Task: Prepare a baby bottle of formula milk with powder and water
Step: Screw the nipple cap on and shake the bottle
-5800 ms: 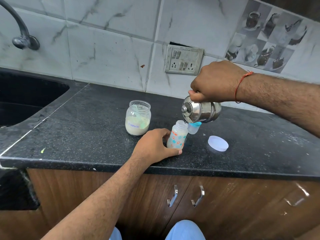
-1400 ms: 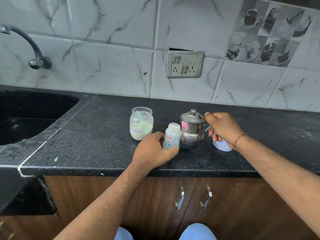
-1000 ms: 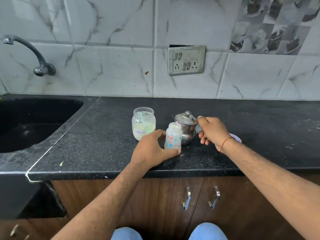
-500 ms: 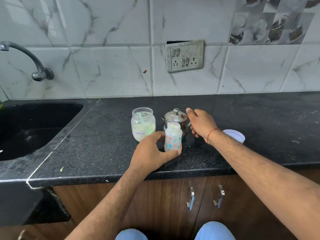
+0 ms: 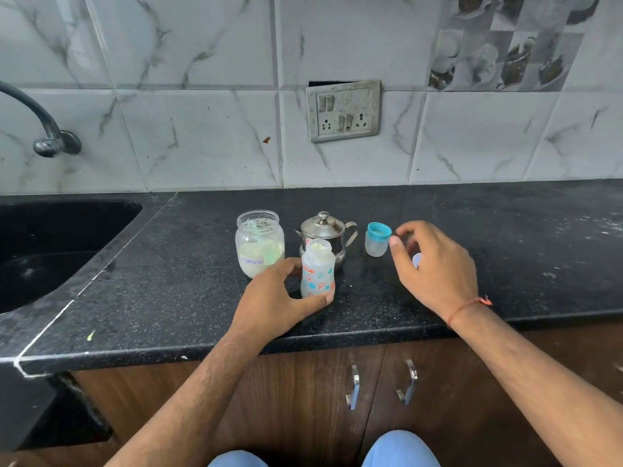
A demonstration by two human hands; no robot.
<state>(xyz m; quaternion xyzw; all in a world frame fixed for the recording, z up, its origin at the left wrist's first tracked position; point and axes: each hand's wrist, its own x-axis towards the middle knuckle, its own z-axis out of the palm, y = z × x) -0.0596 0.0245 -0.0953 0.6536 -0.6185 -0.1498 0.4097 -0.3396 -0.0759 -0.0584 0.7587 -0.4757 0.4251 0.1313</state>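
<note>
A small baby bottle (image 5: 317, 269) with orange and blue prints stands uncapped on the black counter (image 5: 188, 291). My left hand (image 5: 276, 301) grips its base, thumb in front. Right behind it stands a steel kettle (image 5: 325, 232) with its lid on. A glass jar labelled formula (image 5: 259, 242), holding pale powder, stands open to the left. The bottle's cap with a teal ring (image 5: 377, 239) stands upside down to the right of the kettle. My right hand (image 5: 431, 267) hovers just right of that cap, fingers loosely curled, holding nothing.
A white jar lid (image 5: 416, 261) peeks out under my right hand. A black sink (image 5: 50, 247) and a tap (image 5: 47, 129) are at the left. A switch plate (image 5: 344, 111) sits on the tiled wall. Cabinet door handles (image 5: 352, 387) are below the counter edge.
My right hand has let go of the kettle's handle and moved right, towards the teal-ringed cap. My left hand keeps its hold on the bottle.
</note>
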